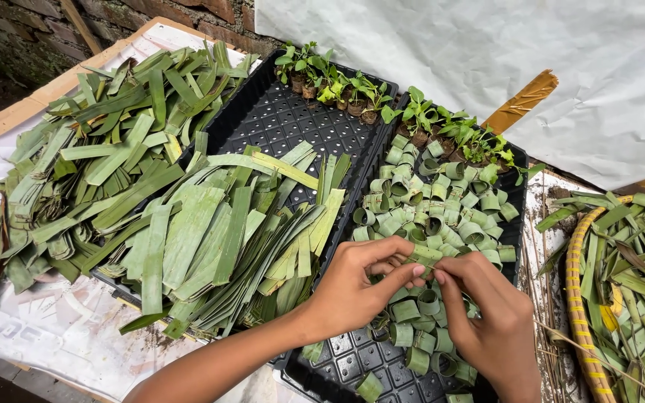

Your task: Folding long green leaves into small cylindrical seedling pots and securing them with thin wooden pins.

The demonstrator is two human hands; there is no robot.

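My left hand (352,287) and right hand (490,317) pinched one leaf strip (425,256) between fingertips. It seemed light, pliant, perhaps tear-prone; I held its ends, above the leaf rings (431,213).

You have a table (54,328) covered by a white printed sheet. Cut green leaf strips (83,172) lie heaped toward its left edge. Two black perforated trays (285,119) sit side by side across the middle, reaching to the far edge. A woven basket (580,298) of leaf scraps rests at the right edge.
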